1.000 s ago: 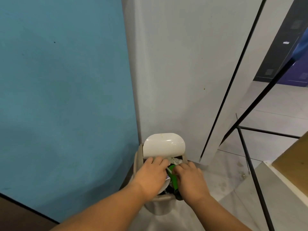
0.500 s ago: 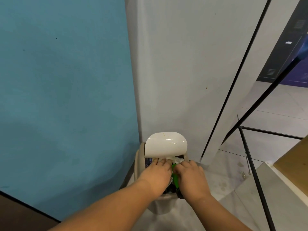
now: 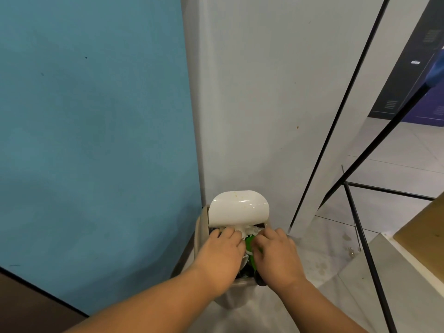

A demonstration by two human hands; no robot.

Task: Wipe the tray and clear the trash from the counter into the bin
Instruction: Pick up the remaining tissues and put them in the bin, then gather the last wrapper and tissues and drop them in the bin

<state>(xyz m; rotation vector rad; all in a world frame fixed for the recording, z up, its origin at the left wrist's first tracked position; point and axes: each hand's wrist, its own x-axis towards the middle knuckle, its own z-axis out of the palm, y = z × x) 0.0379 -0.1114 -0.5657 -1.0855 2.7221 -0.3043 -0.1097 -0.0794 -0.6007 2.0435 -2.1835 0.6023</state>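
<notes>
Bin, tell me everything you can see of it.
The bin looks like beige plastic and stands upright on the tiled floor against the grey wall. Its glossy white lid is tipped up at the back. Trash fills it: white paper and a green item. The left hand and right hand reach into its mouth.

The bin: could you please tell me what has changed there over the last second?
Very little. The left hand and right hand pressed slightly further in toward the lid. Both remain over the opening of the bin on the trash, the green item between them, the lid raised as before.
</notes>
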